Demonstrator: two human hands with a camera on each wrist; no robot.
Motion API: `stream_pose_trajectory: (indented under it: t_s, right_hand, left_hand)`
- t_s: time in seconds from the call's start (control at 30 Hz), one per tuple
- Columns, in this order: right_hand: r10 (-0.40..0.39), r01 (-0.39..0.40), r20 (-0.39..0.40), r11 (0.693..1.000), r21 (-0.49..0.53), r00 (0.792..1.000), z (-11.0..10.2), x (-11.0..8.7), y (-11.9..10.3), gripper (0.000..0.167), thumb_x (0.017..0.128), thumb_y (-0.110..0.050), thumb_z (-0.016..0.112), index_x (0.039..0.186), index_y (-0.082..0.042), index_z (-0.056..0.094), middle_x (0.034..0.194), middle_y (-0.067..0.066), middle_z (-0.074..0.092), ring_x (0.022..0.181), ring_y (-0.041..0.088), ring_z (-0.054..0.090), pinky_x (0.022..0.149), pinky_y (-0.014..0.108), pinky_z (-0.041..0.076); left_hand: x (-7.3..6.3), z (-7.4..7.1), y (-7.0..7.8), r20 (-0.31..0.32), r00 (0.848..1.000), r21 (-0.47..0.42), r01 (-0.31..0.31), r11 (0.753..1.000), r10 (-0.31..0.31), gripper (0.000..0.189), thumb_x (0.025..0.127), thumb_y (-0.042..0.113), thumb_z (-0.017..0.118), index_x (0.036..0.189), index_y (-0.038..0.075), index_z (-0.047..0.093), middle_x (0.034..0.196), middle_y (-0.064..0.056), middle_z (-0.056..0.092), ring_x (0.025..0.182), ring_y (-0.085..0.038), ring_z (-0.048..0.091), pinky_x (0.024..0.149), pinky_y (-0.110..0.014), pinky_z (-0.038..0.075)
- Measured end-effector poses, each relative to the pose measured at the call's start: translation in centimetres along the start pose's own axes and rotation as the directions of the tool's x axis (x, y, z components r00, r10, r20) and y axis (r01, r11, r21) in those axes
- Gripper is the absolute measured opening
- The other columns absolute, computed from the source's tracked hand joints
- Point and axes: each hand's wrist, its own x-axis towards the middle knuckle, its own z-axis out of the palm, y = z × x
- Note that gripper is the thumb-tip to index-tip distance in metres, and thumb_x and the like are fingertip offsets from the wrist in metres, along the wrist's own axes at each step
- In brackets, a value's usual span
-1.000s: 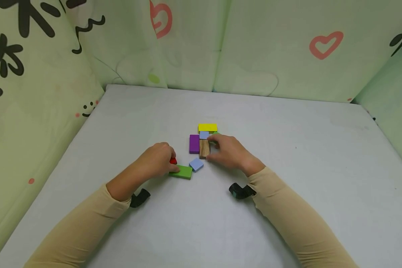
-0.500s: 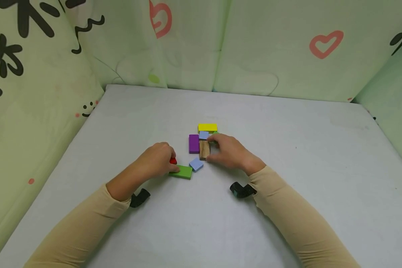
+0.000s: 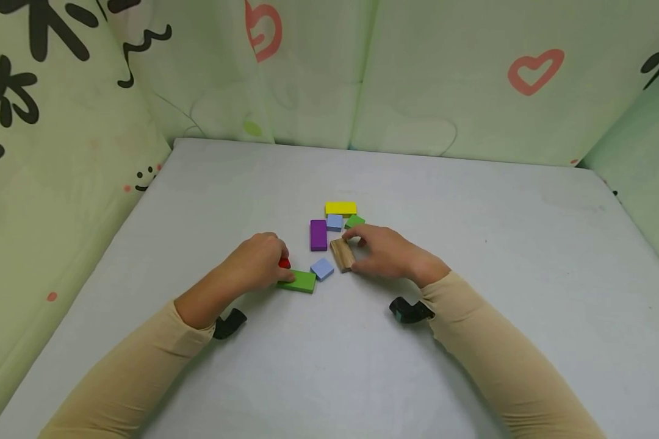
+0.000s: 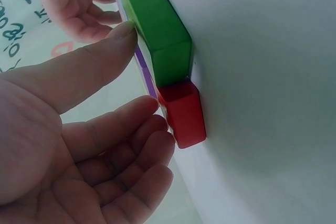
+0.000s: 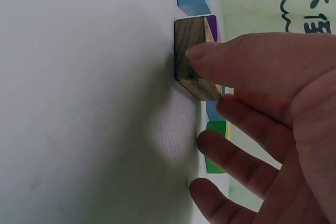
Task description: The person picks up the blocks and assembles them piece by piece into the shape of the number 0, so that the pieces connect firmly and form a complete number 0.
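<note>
My left hand (image 3: 255,259) rests at a green block (image 3: 299,281) and a red block (image 3: 284,263). In the left wrist view its thumb tip touches the green block's upper edge, while the bent fingers lie with their tips along the red block (image 4: 184,114). My right hand (image 3: 392,253) pinches a wood-grain block (image 3: 342,255) between thumb and index finger, the other fingers spread apart. The block lies slanted, apart from the purple block (image 3: 318,235). A light blue block (image 3: 322,269) sits between the green and wood-grain blocks.
Behind the wood-grain block, a yellow block (image 3: 340,208), a second light blue block (image 3: 334,222) and a small green block (image 3: 354,222) lie grouped on the white table (image 3: 439,195). Patterned curtains (image 3: 417,79) enclose its back and sides.
My right hand has drawn the wood-grain block toward me and to the right, turning it away from the purple and light blue blocks. The small green block shows more fully. My left hand stays still.
</note>
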Motion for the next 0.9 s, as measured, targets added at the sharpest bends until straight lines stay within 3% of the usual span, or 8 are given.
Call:
stream_pose_trajectory:
  t_s: [0.43, 0.9]
  right_hand:
    - [-0.063, 0.067, 0.099, 0.997, -0.043, 0.993, -0.67, -0.18, 0.1, 0.053, 0.093, -0.012, 0.068, 0.143, -0.008, 0.052, 0.14, 0.014, 0.054, 0.125, 0.032, 0.052, 0.109, 0.049, 0.039]
    - [-0.058, 0.066, 0.121, 0.996, -0.065, 0.991, -0.82, 0.33, -0.24, 0.054, 0.092, -0.013, 0.071, 0.143, -0.01, 0.054, 0.139, 0.015, 0.056, 0.126, 0.032, 0.052, 0.108, 0.049, 0.04]
  left_hand:
    - [0.25, 0.15, -0.09, 0.008, 1.0, 0.006, 0.009, 1.0, -0.009, 0.04, 0.085, 0.022, 0.083, 0.114, -0.003, 0.071, 0.101, -0.01, 0.063, 0.092, -0.024, 0.057, 0.078, -0.033, 0.052]
    - [0.21, 0.06, 0.05, 0.008, 1.0, 0.007, 0.021, 1.0, -0.021, 0.042, 0.084, 0.023, 0.083, 0.115, -0.003, 0.071, 0.101, -0.011, 0.063, 0.092, -0.024, 0.056, 0.078, -0.032, 0.053]
